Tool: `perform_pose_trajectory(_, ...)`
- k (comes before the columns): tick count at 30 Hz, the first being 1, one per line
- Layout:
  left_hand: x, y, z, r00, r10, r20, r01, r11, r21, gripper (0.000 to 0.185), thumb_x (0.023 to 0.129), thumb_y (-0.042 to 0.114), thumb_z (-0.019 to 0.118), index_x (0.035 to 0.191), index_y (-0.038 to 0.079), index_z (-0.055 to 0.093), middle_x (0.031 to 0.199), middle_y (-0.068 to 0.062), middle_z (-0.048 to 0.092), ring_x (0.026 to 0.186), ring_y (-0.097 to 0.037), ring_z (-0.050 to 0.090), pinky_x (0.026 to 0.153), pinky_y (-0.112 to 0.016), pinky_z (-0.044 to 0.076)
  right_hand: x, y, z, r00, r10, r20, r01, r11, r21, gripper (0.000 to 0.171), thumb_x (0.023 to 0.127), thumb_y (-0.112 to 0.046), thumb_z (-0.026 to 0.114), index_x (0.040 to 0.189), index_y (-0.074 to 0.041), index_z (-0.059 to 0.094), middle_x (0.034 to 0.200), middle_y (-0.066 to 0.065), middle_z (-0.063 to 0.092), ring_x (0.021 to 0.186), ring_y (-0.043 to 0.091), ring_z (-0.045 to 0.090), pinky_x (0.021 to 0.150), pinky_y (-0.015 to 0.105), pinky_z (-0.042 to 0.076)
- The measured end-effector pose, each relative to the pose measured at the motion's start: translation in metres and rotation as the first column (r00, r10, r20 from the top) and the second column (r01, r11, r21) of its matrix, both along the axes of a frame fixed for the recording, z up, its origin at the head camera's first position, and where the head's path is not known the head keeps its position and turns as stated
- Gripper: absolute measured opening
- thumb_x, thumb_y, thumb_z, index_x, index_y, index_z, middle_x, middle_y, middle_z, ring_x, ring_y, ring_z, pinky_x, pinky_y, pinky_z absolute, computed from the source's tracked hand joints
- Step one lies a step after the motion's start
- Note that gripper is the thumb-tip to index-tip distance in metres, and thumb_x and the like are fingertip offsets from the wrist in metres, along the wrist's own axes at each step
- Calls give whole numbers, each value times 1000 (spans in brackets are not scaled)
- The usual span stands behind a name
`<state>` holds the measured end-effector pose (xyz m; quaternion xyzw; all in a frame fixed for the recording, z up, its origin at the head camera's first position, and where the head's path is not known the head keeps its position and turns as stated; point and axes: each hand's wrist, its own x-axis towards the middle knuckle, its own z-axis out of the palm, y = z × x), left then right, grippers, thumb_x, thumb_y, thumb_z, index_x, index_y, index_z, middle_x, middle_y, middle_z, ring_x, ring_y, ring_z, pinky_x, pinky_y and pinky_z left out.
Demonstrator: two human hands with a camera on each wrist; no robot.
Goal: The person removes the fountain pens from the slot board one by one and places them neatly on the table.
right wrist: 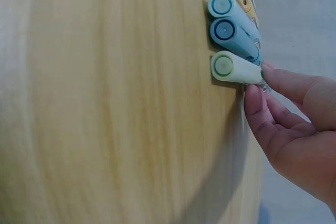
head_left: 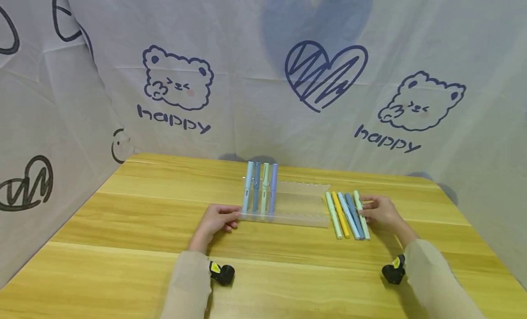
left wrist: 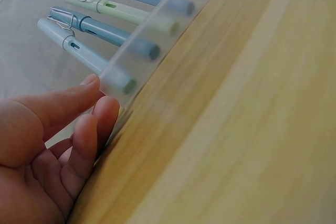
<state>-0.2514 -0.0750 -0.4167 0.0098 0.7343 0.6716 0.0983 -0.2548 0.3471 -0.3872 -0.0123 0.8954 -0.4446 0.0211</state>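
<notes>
Near the middle of the wooden table [head_left: 144,246] stands a clear plastic pen rack [head_left: 302,204], and everything else can be placed from it. Four pens already rest in its left-hand slots side by side: a light blue pen [head_left: 248,184], a grey-blue pen [head_left: 256,184], a pale green pen [head_left: 265,184] and a lavender pen [head_left: 273,186]; the slots toward the rack's right end hold nothing. Just to the right of the rack five loose pens lie flat on the wood in a tight row: a light green pen [head_left: 332,214], a yellow pen [head_left: 340,213], a sky blue pen [head_left: 347,214], a steel blue pen [head_left: 354,214] and a mint pen [head_left: 361,213]. The right hand [head_left: 380,213] is on the far side of that row from the rack, its thumb and fingertips [right wrist: 254,100] closing in a light pinch on the mint pen, which the right wrist view shows not yet lifted off the table. The left hand [head_left: 216,219] sits at the rack's left end, fingers loosely extended, with fingertips [left wrist: 105,111] touching the frosted front wall as if steadying it. Judging from how things lie, roughly half the work appears done: four pens racked, five to go, the outermost one being picked first. Behind the rack hangs a white cloth backdrop [head_left: 263,81] printed with bears and a heart.
</notes>
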Motion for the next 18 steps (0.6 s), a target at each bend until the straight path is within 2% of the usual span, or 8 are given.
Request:
perform_pose_trajectory(7, 0, 0, 0, 1000, -1, 1, 1, 1000, -3, 27, 84, 2, 59, 108, -11, 59, 75, -11, 64, 52, -9, 56, 46, -17, 47, 1, 0, -2, 999, -24, 28, 24, 1000, 9, 43, 83, 4, 59, 120, 17, 41, 101, 32, 53, 74, 17, 58, 60, 31, 53)
perform_pose_trajectory(18, 0, 0, 0, 1000, 5, 2, -5, 1000, -9, 27, 84, 2, 60, 108, -10, 59, 76, -12, 64, 53, -10, 56, 46, -18, 47, -1, 3, -7, 999, -22, 24, 22, 1000, 2, 42, 84, 2, 59, 119, 18, 43, 102, 31, 53, 77, 18, 58, 60, 30, 53)
